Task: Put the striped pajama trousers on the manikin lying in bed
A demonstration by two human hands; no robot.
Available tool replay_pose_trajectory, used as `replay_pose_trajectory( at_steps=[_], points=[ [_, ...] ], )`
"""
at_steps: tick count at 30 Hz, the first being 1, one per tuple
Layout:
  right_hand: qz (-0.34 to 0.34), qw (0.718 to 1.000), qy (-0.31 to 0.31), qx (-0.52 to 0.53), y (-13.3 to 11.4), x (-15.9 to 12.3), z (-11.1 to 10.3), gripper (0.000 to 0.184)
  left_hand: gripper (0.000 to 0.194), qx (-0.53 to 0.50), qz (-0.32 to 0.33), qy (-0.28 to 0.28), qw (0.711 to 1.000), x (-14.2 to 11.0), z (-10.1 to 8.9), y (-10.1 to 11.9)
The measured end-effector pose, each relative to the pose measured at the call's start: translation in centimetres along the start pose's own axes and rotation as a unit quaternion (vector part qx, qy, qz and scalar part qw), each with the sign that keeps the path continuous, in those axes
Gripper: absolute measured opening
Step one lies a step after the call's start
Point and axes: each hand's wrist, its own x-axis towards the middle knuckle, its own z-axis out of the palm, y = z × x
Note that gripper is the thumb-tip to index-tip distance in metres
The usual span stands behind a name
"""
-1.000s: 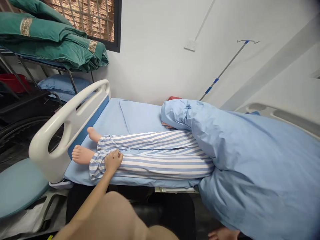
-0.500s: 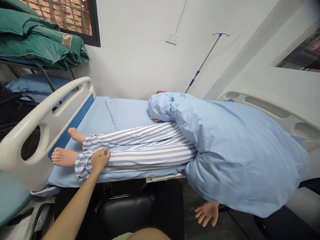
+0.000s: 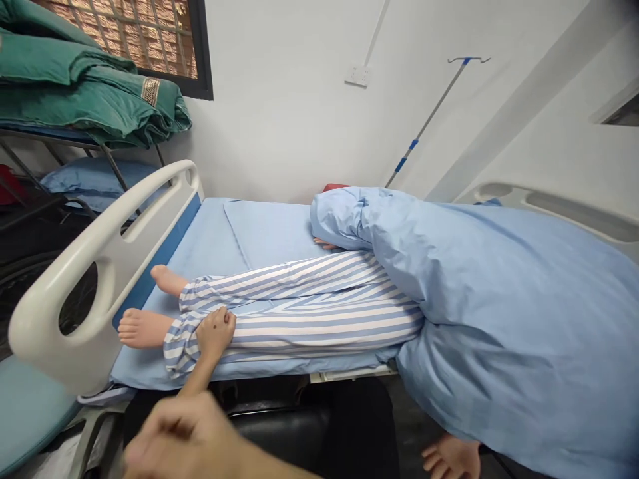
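Observation:
My left hand (image 3: 214,331) is closed over the near lower leg of a manikin, its curled fingers on the blue-and-white striped trousers (image 3: 319,326). My right hand (image 3: 184,439) is in the air close to the camera, in front of my left forearm. Its fingers look bent but are smeared by motion. Two bare manikin feet (image 3: 144,328) stick out of the trouser cuffs. A light blue quilt (image 3: 504,293) covers the manikin's upper body. One manikin hand (image 3: 452,458) hangs out below the quilt's near edge, and fingers of the other show at its far side.
The bed with a blue sheet (image 3: 269,229) stands along the wall. Its white footboard (image 3: 112,226) is at the left, its headboard (image 3: 564,199) at the right. A drip pole (image 3: 434,113) rises behind. Green folded blankets (image 3: 94,96) lie on a rack. A black chair seat (image 3: 284,432) is below.
My right hand has come up into view at the bottom, in front of my left forearm. My left hand stays on the manikin's leg. The camera has turned slightly left.

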Motion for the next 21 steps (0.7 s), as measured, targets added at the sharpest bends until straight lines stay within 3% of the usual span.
replay_pose_trajectory(
  at_steps=[1,3,5,7,12,17,21],
  points=[
    [0.002,1.0,0.002,-0.007,1.0,1.3,0.3,0.033,0.027,0.0,-0.005,0.0,1.0,0.0,0.0,0.0],
    [-0.001,0.997,0.063,-0.052,2.9,3.5,-0.5,0.035,0.026,-0.006,-0.009,-0.01,1.0,-0.1,-0.1,-0.1],
    [-0.015,0.984,0.133,-0.115,4.4,5.4,-2.6,0.036,0.025,-0.018,0.007,-0.04,0.999,0.1,-0.4,-0.5],
    [-0.034,0.97,0.162,-0.178,5.5,7.1,-4.8,0.035,0.023,-0.023,0.026,-0.082,0.996,0.5,-0.8,-1.3],
    [-0.074,0.935,0.152,-0.311,6.5,10.9,-6.5,0.035,0.025,0.013,0.016,-0.14,0.99,1.8,-1.7,-3.9],
    [-0.058,0.882,0.164,-0.438,9.6,14.1,-6.2,0.033,0.03,0.011,0.056,-0.114,0.992,2.2,-1.5,-5.1],
    [-0.022,0.84,0.17,-0.516,12.2,14.9,-6.2,0.033,0.028,-0.005,0.034,-0.089,0.995,2.3,-0.9,-5.3]
  ],
)
